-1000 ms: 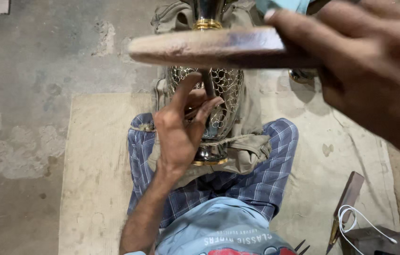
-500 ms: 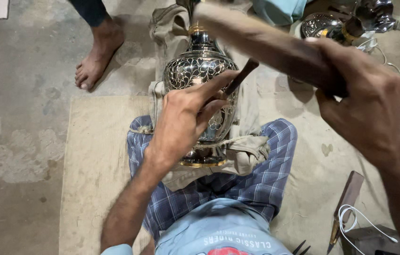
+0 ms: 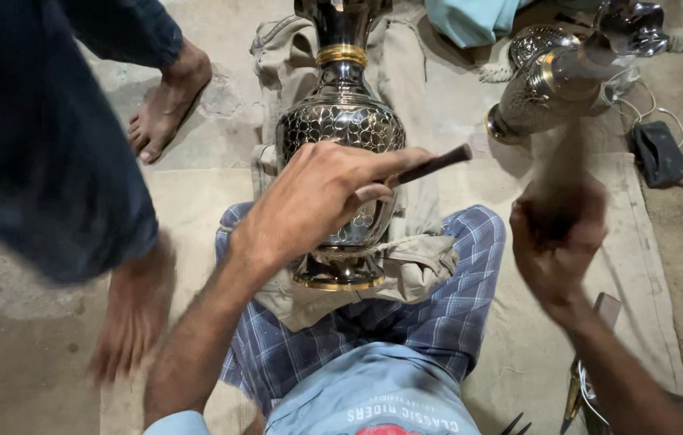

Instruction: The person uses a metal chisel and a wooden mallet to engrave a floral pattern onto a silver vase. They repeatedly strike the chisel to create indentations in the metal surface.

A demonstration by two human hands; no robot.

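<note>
A dark engraved metal vase (image 3: 343,121) with gold bands lies on a beige cloth (image 3: 406,258) across my lap, neck pointing away. My left hand (image 3: 317,197) rests on its belly and grips a thin dark chisel (image 3: 430,167) whose tip points to the right. My right hand (image 3: 557,234) is off to the right of the vase, closed around a wooden mallet handle (image 3: 563,153) that is blurred by motion and points upward.
Another person stands at the left: a bare foot (image 3: 166,103), a dark trouser leg (image 3: 43,137) and a blurred hand (image 3: 133,310). A second engraved vase (image 3: 547,89) lies at the back right, beside a small dark pouch (image 3: 660,153). Tools (image 3: 591,354) lie on the mat at lower right.
My right hand has swung the mallet down from high above the vase to the right side. The other person has stepped closer at left. My left hand now holds the chisel flatter on the vase.
</note>
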